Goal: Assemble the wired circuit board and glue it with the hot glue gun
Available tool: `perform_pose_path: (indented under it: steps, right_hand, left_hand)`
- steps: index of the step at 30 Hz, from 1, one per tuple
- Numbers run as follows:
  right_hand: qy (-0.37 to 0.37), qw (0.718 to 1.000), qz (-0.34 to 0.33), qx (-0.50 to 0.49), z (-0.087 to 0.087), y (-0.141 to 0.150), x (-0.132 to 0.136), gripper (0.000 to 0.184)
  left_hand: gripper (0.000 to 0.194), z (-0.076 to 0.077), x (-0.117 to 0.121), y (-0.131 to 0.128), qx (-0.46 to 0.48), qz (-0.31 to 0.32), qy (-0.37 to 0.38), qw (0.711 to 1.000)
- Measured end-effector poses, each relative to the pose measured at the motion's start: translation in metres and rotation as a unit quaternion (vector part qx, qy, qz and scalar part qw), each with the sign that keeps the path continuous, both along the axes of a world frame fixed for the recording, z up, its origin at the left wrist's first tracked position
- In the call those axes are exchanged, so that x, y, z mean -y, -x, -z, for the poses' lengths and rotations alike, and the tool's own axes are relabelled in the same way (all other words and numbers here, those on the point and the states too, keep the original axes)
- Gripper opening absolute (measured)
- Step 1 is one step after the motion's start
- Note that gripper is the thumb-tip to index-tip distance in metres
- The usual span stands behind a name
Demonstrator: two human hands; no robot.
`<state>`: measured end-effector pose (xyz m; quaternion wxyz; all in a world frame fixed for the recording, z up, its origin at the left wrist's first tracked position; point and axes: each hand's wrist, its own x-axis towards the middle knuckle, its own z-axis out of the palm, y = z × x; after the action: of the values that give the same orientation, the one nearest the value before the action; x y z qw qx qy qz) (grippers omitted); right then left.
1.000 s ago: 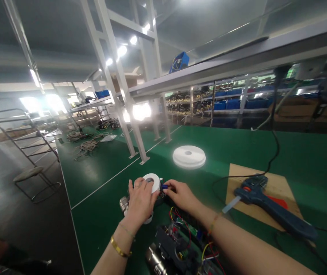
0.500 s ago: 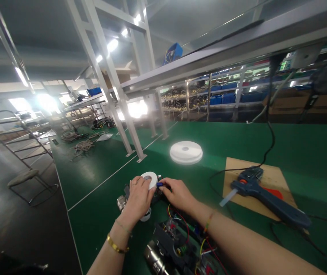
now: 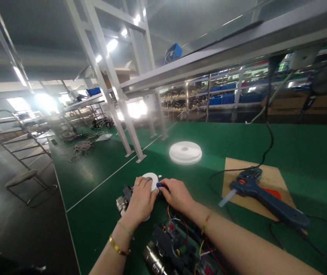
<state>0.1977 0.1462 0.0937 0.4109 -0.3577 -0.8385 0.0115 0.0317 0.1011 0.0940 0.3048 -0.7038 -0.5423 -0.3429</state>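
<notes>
My left hand (image 3: 141,196) is closed over a white ring-shaped piece (image 3: 152,178), its fingers bent onto the ring. Beneath that hand is a dark device with a silver threaded metal fitting (image 3: 121,205) sticking out at the left; most of its body is covered. My right hand (image 3: 178,194) pinches a small blue stick-like piece (image 3: 159,185) against the right side of the ring. What the blue piece belongs to cannot be made out. Nearer to me lies a second dark assembly (image 3: 167,238) with a silver fitting and red, yellow and white wires, partly under my right forearm.
A dark blue glue gun (image 3: 262,196) with a translucent stick lies on a tan board (image 3: 229,172) at the right, its black cable looping behind. Stacked white discs (image 3: 185,149) sit farther back on the green table (image 3: 100,183). White frame legs (image 3: 126,126) stand at back left.
My left hand has shifted slightly right and down over the ring, covering the lower white part beneath it. My right hand still pinches the blue piece at nearly the same spot.
</notes>
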Motion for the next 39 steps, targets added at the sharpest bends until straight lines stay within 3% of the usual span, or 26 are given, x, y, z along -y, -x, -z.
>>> perform_pose_path:
  steps: [6, 12, 18, 24, 26, 30, 34, 36, 39]
  right_hand:
    - [0.051, 0.996, 0.003, -0.071, -0.002, 0.004, 0.009, 0.029]
    - [0.164, 0.975, -0.026, -0.148, -0.016, 0.013, 0.021, 0.027]
    - [0.146, 0.98, -0.025, -0.134, -0.023, 0.025, 0.03, 0.024]
    - [0.088, 0.989, 0.03, -0.114, -0.018, 0.02, 0.022, 0.023]
    - [0.083, 0.992, 0.011, -0.096, -0.016, 0.016, 0.02, 0.025]
    - [0.075, 0.994, -0.034, -0.068, -0.016, 0.009, 0.014, 0.026]
    - [0.068, 0.994, -0.068, -0.045, -0.02, 0.005, 0.004, 0.026]
    - [0.063, 0.994, -0.081, -0.03, -0.021, 0.003, -0.001, 0.026]
    - [0.051, 0.994, -0.095, -0.009, -0.022, 0.0, -0.007, 0.028]
  left_hand:
    - [0.033, 0.01, 0.0, -0.011, 0.005, -0.033, -0.118, 0.992]
    - [0.042, 0.021, 0.005, -0.027, 0.032, -0.091, -0.292, 0.952]
    - [0.037, 0.033, 0.019, -0.016, 0.043, -0.086, -0.365, 0.926]
    - [0.034, 0.036, 0.05, -0.004, 0.09, -0.082, -0.389, 0.913]
    - [0.035, 0.038, 0.064, 0.02, 0.12, -0.111, -0.382, 0.909]
    - [0.045, 0.054, 0.08, 0.087, 0.151, -0.185, -0.271, 0.932]
    - [0.037, 0.08, 0.071, 0.127, 0.138, -0.194, -0.167, 0.957]
    - [0.036, 0.09, 0.061, 0.131, 0.127, -0.197, -0.142, 0.962]
    - [0.048, 0.095, 0.052, 0.12, 0.128, -0.218, -0.164, 0.953]
